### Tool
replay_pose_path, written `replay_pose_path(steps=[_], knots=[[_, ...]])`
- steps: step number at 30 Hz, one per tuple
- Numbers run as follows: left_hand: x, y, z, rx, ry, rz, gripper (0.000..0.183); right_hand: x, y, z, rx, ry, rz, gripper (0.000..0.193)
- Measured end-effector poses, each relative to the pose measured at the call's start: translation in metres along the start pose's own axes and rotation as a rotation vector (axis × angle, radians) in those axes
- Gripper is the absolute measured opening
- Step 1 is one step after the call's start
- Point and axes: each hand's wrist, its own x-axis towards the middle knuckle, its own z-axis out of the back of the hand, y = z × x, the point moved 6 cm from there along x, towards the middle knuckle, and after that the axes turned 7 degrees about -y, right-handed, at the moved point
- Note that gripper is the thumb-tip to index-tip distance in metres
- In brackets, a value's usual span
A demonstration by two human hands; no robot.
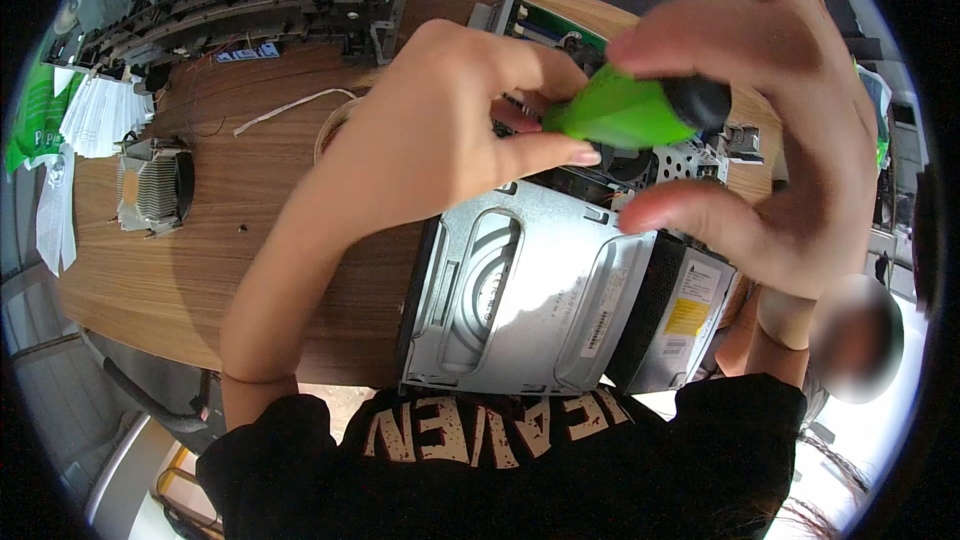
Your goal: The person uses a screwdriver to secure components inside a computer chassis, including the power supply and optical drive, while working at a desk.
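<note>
A screwdriver with a green handle (625,112) and black end is over the opened computer case, its handle blurred. My left hand (445,105) reaches across from the left, thumb and fingers closed around the front end of the handle. The shaft and tip are hidden behind that hand. Around the black end, my right hand (800,110) is spread, fingers and thumb wide apart and apparently off the handle. Below both hands lies a silver optical drive (540,285), with a black power supply (640,315) at its right. Behind the screwdriver, the case's inner parts are partly covered.
A heat sink (150,185) stands on the wooden table (260,180) at left. A large dark machine frame (240,10) fills the back left, beside papers (105,115) and a green package (40,120). A pale strap (290,108) lies near my left forearm. Another person appears at right.
</note>
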Motion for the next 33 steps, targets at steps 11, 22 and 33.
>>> replay_pose_path(steps=[11, 22, 33], knots=[[0.004, -0.007, 0.006, -0.009, 0.04, -0.048, 0.042, -0.013, -0.025, -0.001, 0.272, 0.083, -0.086, 0.041], [0.012, -0.009, 0.004, 0.061, -0.001, -0.122, 0.031, -0.019, -0.034, -0.006, 0.605, -0.11, -0.175, 0.053], [0.005, 0.0, 0.001, -0.005, 0.084, -0.119, 0.032, -0.022, -0.033, -0.019, 0.575, -0.034, -0.162, 0.052]])
